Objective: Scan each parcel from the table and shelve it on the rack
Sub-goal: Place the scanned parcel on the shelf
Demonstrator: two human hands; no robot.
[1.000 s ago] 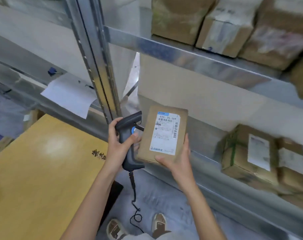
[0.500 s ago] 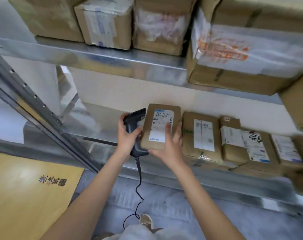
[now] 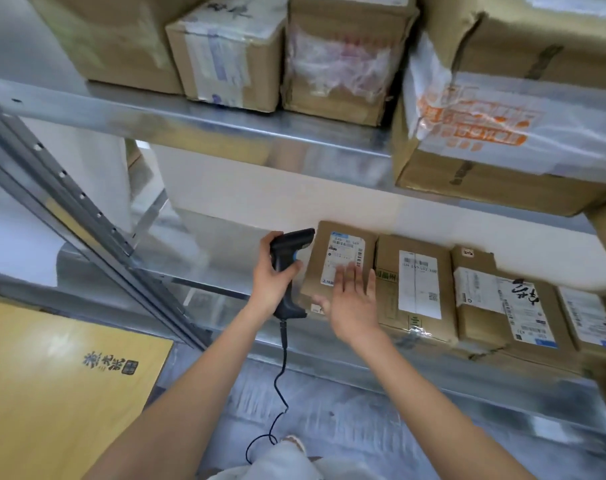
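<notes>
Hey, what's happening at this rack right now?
A person is shelving parcels. Their left hand grips a corded scanner. Their right hand is open, fingers spread over a small brown parcel lying on the lower shelf at the left end of a row of boxes, beside a neighbouring box. Whether the fingers touch it is unclear. Bigger cartons fill the shelf above.

Before us an open stretch of lower metal shelf [image 3: 197, 244] left of the small brown labelled parcel [image 3: 336, 265], slanted grey perforated upright [image 3: 86, 223] closing its left end, row of brown cardboard boxes [image 3: 412, 282] packed touching rightward, upper steel shelf [image 3: 225, 126] crowded overhead.
</notes>
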